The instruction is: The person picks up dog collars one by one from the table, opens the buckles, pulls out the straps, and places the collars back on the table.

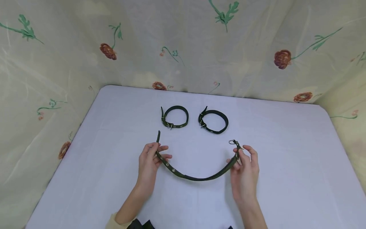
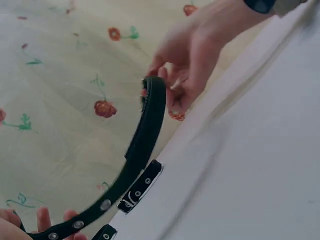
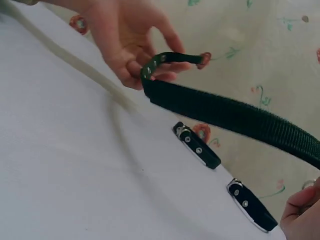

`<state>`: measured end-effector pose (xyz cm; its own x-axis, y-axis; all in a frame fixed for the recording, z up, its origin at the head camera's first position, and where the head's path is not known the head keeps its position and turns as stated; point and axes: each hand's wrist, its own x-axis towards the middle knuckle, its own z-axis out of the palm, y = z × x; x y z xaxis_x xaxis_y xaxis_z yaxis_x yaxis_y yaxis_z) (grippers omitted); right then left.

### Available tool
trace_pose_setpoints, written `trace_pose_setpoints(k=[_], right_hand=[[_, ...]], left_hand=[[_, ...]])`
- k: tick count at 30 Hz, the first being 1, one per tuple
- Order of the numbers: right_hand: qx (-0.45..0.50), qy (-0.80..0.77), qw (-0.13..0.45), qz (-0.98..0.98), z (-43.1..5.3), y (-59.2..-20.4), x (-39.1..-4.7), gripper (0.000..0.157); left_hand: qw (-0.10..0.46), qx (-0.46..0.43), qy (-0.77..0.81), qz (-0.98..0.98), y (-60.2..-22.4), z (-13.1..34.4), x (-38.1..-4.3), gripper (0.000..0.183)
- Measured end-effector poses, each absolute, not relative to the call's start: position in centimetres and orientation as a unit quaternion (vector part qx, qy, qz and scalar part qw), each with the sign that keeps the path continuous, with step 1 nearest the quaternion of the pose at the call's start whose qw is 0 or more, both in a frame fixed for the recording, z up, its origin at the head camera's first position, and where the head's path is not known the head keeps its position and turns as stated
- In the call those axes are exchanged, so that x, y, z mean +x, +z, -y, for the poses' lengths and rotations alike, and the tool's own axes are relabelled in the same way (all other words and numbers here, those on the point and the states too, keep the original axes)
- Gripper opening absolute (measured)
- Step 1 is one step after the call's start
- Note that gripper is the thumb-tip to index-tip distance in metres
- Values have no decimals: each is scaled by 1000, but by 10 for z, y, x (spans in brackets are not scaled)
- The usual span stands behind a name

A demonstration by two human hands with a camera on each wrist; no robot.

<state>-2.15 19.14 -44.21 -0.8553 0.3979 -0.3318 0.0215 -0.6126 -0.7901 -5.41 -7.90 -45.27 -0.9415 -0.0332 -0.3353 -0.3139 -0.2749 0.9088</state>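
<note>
A long dark green dog collar [image 1: 197, 179], unbuckled and with metal eyelets, hangs in a downward curve between both hands above the table. My left hand [image 1: 148, 160] pinches it near the eyelet end, whose tip sticks up past the thumb. At the other end my right hand [image 1: 245, 175] pinches the strap beside the buckle and metal ring [image 1: 232, 142]. The right wrist view shows the ribbed webbing of the strap [image 3: 225, 109] close up. Farther back lie two buckled collars, the left one [image 1: 178, 107] and the right one [image 1: 226, 123], each fastened into a loop.
The table is covered in a white cloth [image 1: 114, 127]. Behind it and at the sides hangs a pale curtain [image 1: 200, 57] printed with flowers. Black objects [image 1: 140, 224] show partly at the bottom edge of the head view, too cropped to identify.
</note>
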Motion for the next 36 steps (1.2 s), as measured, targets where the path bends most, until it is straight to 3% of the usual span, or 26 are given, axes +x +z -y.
trace_pose_setpoints(k=[10,13,17,22,27,36], right_hand=[[-243,887,284,269,-205,-455,-31,6],[-260,879,305,258,-210,-456,-30,10],[-289,852,277,336,-214,-458,-29,31],[-296,784,182,515,-219,-462,-29,51],[-306,713,114,620,-222,-464,-30,58],[-297,519,63,799,-226,-468,-28,58]], left_hand=[[74,-200,814,-540,-458,93,-66,26],[67,-214,814,-536,-461,97,-69,25],[57,-224,813,-535,-464,99,-70,22],[49,-237,809,-535,-466,101,-70,27],[56,-238,810,-533,-466,104,-70,39],[68,-238,814,-526,-462,104,-69,51]])
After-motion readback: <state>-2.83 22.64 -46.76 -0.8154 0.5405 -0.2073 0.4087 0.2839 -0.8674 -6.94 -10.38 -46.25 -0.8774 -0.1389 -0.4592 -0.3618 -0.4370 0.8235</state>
